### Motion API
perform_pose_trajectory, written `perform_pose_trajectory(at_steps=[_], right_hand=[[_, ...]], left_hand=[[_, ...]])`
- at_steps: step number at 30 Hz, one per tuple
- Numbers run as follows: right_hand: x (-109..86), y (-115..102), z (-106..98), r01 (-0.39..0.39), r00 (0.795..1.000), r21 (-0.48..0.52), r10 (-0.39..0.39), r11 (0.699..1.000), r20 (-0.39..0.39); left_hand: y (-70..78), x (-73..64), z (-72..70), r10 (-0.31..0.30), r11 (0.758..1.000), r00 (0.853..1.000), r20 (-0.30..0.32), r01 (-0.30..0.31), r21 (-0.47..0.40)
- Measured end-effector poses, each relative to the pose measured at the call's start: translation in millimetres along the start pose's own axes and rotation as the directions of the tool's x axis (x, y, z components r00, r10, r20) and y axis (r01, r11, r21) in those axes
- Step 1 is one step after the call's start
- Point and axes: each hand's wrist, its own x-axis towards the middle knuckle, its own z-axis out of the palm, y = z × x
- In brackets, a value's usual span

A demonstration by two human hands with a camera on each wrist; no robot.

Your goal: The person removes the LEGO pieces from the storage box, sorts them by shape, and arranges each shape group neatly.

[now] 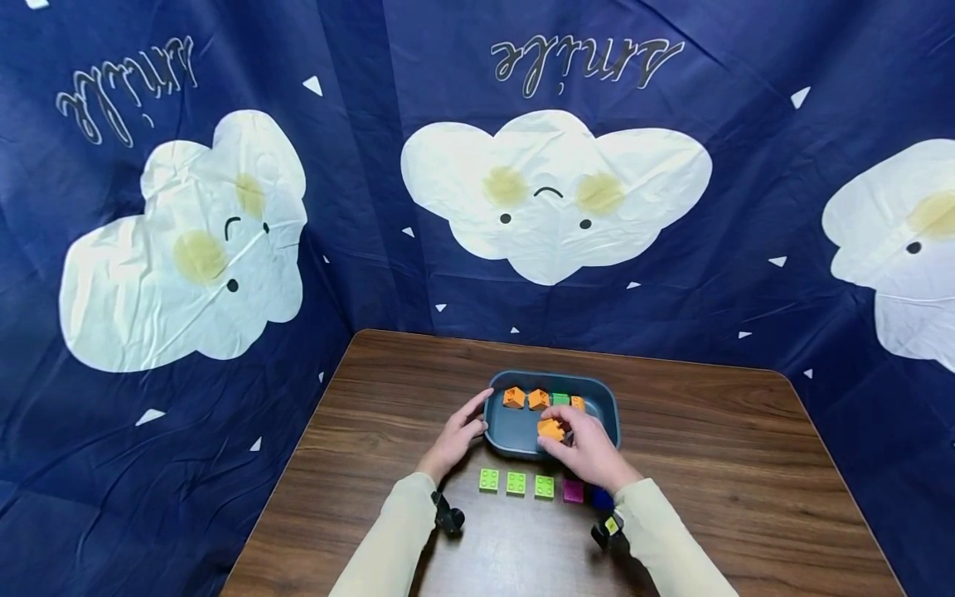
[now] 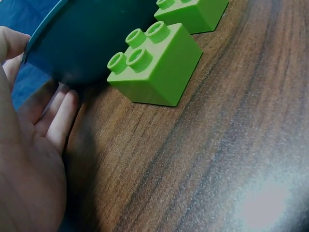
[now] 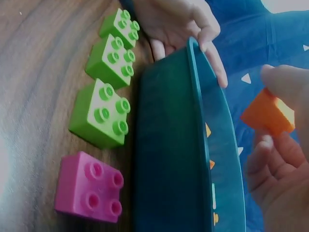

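Note:
My right hand point(image 1: 589, 452) pinches an orange brick point(image 1: 550, 429) between thumb and fingers, over the front part of a dark blue-teal tray point(image 1: 509, 433). In the right wrist view this orange brick point(image 3: 270, 115) is held above the rim. At the tray's left end is my left hand point(image 1: 450, 441), its fingers fairly straight and touching the rim and outer wall. Along the back inside the tray lie two orange slanted pieces point(image 1: 513, 397), a green brick point(image 1: 559, 400) and a small orange brick point(image 1: 578, 403).
In front of the tray, a row on the wooden table point(image 1: 716, 464) has three lime-green bricks point(image 1: 516, 483), a magenta brick point(image 1: 573, 491) and a dark blue brick point(image 1: 601, 497) partly hidden by my right wrist. A blue cloud-print curtain point(image 1: 358, 207) hangs behind and beside the table.

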Motion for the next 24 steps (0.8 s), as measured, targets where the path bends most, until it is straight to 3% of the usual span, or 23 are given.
perform_pose_trajectory(at_steps=[4, 12, 18, 24], right_hand=[[-4.9, -9, 3, 0.013, 1.0, -0.011, -0.013, 1.0, -0.001], [-17.2, -25, 13, 0.204, 0.979, 0.019, -0.204, 0.979, -0.014], [-33.3, -35, 27, 0.204, 0.979, 0.076, -0.206, 0.976, 0.014], [-51.3, -44, 46, 0.151, 0.987, 0.074, -0.154, 0.986, 0.037]], left_hand=[[0.1, 0.5, -0.1, 0.003, 1.0, 1.0, 0.004, -0.003, -0.012], [-2.6, 1.1, -0.1, 0.005, 1.0, 1.0, 0.002, -0.005, -0.014], [-1.9, 0.5, -0.1, 0.003, 1.0, 1.0, 0.006, -0.003, -0.027], [-1.9, 0.9, -0.7, -0.001, 1.0, 1.0, 0.012, 0.001, -0.018]])
